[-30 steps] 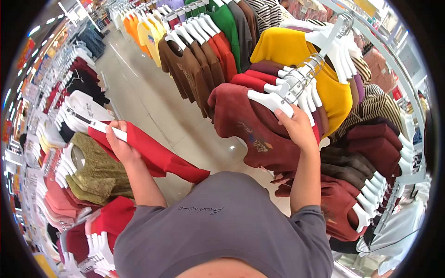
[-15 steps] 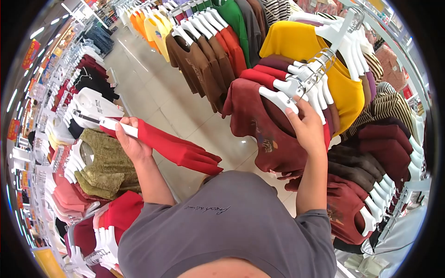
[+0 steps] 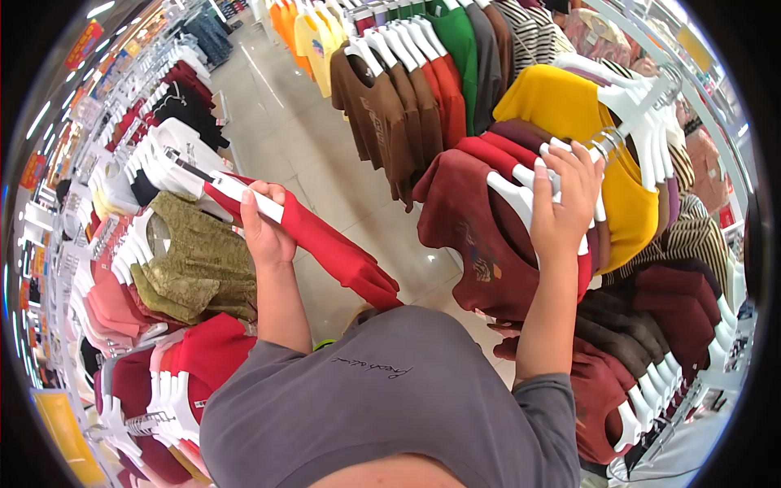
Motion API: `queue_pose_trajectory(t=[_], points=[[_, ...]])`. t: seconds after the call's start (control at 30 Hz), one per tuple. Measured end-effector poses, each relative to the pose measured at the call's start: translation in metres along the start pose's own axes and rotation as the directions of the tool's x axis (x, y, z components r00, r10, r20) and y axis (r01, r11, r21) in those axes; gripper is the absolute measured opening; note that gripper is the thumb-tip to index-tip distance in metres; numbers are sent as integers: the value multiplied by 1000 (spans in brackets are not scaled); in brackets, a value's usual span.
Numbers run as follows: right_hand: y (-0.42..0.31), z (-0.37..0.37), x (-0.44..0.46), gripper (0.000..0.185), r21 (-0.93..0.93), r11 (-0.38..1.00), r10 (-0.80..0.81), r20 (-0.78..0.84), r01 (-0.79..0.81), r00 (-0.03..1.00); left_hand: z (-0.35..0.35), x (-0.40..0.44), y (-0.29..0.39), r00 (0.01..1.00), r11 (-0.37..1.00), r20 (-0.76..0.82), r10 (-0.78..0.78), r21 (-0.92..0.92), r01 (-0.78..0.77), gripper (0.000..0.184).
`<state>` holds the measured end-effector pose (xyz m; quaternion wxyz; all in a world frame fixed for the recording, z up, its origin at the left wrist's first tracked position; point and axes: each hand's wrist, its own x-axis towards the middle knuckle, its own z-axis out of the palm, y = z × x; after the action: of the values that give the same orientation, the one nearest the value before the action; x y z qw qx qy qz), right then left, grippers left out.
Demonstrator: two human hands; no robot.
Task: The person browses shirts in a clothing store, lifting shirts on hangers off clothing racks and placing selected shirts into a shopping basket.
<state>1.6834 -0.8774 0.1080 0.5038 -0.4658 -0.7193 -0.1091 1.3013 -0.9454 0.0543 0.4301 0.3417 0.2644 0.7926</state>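
Observation:
My left hand (image 3: 272,225) grips a white hanger (image 3: 268,206) by its shoulder, thumb on top. A red garment (image 3: 338,252) hangs folded from that hanger, stretching toward my chest. My right hand (image 3: 567,199) is at the rack on the right, its fingers curled over the tops of several white hangers and partly covering them. Just beneath those fingers a maroon T-shirt (image 3: 443,195) with a printed design hangs on a white hanger (image 3: 514,195). Red garments (image 3: 496,150) and a yellow top (image 3: 533,89) hang behind it on the same arm.
Brown T-shirts (image 3: 370,114), red ones and a green top (image 3: 452,37) hang farther ahead. An olive top (image 3: 199,252) and red clothes (image 3: 215,350) hang on the left. Dark and maroon shirts (image 3: 602,390) fill the lower right rack. A tiled floor aisle (image 3: 285,122) runs between.
My right hand has shifted from pinching near one hanger's hook to lying over several hangers, pushed closer together. My left hand still holds the red garment's hanger. The view has turned slightly.

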Motion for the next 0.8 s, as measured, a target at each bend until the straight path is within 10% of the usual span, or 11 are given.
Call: queue_pose_trajectory(t=[0.57, 0.8], points=[[3, 7, -3, 12, 2, 1000, -12, -5, 12, 1000, -59, 11, 12, 996, 998, -82, -25, 54, 29, 27], [-8, 7, 2, 21, 132, 961, 246, -11, -242, 969, -93, 54, 21, 997, 998, -50, -59, -2, 59, 24]])
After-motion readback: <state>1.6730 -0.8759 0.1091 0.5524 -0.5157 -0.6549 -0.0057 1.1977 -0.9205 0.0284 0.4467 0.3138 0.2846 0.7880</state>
